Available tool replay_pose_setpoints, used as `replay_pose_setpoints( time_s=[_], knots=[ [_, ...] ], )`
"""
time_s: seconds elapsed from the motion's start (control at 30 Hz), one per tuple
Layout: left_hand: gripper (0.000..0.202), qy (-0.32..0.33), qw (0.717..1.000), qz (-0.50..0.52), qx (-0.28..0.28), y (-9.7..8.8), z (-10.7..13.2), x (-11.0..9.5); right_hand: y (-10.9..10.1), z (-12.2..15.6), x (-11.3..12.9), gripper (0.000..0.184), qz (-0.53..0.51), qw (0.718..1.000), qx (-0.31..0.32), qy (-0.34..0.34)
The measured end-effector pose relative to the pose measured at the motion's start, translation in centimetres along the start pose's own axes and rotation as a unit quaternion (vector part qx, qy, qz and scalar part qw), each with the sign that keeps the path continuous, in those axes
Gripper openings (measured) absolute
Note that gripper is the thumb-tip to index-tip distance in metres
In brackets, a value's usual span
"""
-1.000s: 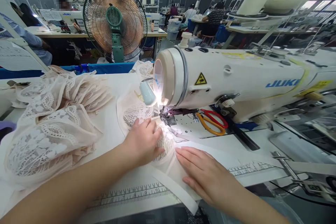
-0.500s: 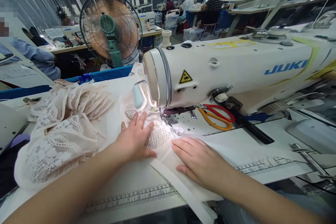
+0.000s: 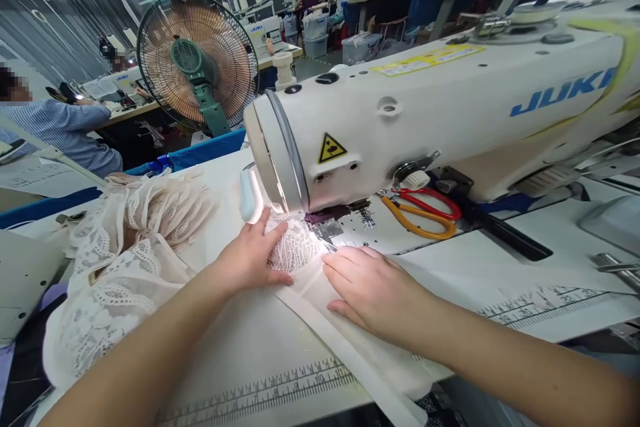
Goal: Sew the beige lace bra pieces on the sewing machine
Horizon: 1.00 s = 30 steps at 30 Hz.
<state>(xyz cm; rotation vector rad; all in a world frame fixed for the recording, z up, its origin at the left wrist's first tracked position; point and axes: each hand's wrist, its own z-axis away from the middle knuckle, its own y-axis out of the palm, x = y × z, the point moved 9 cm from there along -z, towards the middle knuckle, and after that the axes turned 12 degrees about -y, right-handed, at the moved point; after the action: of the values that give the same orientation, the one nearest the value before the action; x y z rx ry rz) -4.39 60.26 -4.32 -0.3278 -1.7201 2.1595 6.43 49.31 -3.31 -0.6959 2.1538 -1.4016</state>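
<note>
My left hand [image 3: 250, 253] lies on a white lace piece [image 3: 295, 247] just in front of the sewing machine head [image 3: 280, 153], fingers spread. To its right, my right hand [image 3: 367, 287] rests flat on the sheer cream fabric [image 3: 305, 280] joined to the lace, thumb apart from the fingers. The lace runs under the lit needle area, where the machine head hides the needle. A pale strip [image 3: 345, 363] trails from between my hands over the table's front edge. Beside the needle hangs a light blue guard [image 3: 248, 197].
A heap of lace pieces [image 3: 145, 227] lies at the left. Scissors with orange and red handles [image 3: 423, 217] rest right of the needle. A printed ruler [image 3: 280, 390] runs along the front edge. Behind stand a large fan [image 3: 197, 67] and a person in a striped shirt [image 3: 65, 123].
The view has shifted and tilted slightly. The lace and my left hand have moved a little toward the needle, with less lace showing beyond my fingers. My right hand still lies on the fabric.
</note>
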Motion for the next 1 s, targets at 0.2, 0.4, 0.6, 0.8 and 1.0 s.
replay_pose_setpoints(
  time_s=[0.2,0.4,0.6,0.8,1.0],
  knots=[
    [0.082,0.038,0.999,-0.009,-0.022,-1.0,-1.7,0.6,0.8,-1.5,-0.3,0.029,0.012,0.998,0.055,0.024],
    [0.061,0.096,0.994,0.027,-0.049,-1.8,-2.2,0.5,1.4,-1.8,-0.3,0.032,0.015,0.997,0.063,0.048],
    [0.024,0.115,0.951,-0.008,-0.287,-3.4,4.3,-3.2,1.9,-1.9,-0.2,0.029,-0.004,0.995,0.075,0.067],
    [0.034,0.204,0.926,-0.013,-0.318,-0.9,7.6,-7.4,1.7,-2.2,-0.4,0.029,-0.017,0.994,0.082,0.076],
    [0.043,0.181,0.942,-0.054,-0.277,1.0,6.4,-7.0,1.0,-1.8,-0.2,0.034,0.004,0.996,0.067,0.061]
  ],
)
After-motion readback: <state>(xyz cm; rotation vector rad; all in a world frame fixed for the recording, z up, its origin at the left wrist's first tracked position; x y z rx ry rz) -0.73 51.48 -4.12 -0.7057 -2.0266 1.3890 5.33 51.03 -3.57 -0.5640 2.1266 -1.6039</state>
